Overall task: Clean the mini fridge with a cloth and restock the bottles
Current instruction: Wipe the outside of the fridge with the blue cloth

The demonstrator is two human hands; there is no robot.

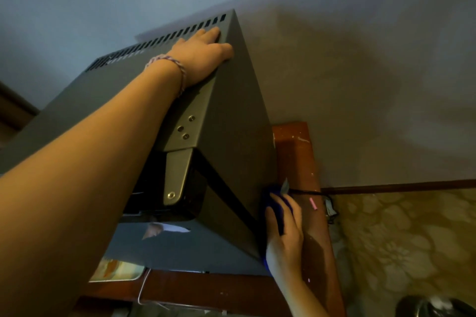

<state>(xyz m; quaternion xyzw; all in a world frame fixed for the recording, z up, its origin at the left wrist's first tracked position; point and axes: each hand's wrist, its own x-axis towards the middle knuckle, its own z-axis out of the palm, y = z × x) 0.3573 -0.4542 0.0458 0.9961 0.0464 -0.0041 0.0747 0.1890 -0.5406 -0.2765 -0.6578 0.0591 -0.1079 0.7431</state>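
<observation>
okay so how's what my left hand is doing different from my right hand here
The left hand lies flat with straight fingers on the top of the mini fridge, near the vent slots; the right hand works low on the fridge's right side. The left hand holds nothing, while the right hand holds a blue cloth against the side panel. The left wrist wears a braided bracelet; none shows on the right. Both hands touch the fridge.

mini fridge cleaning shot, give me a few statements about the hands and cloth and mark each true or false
1. The left hand lies flat on top of the mini fridge, near its vent slots. True.
2. The right hand holds a white cloth. False: the cloth is dark blue.
3. The cloth is against the fridge's right side. True.
4. The braided bracelet is on the right wrist. False: it is on the left wrist.
</observation>
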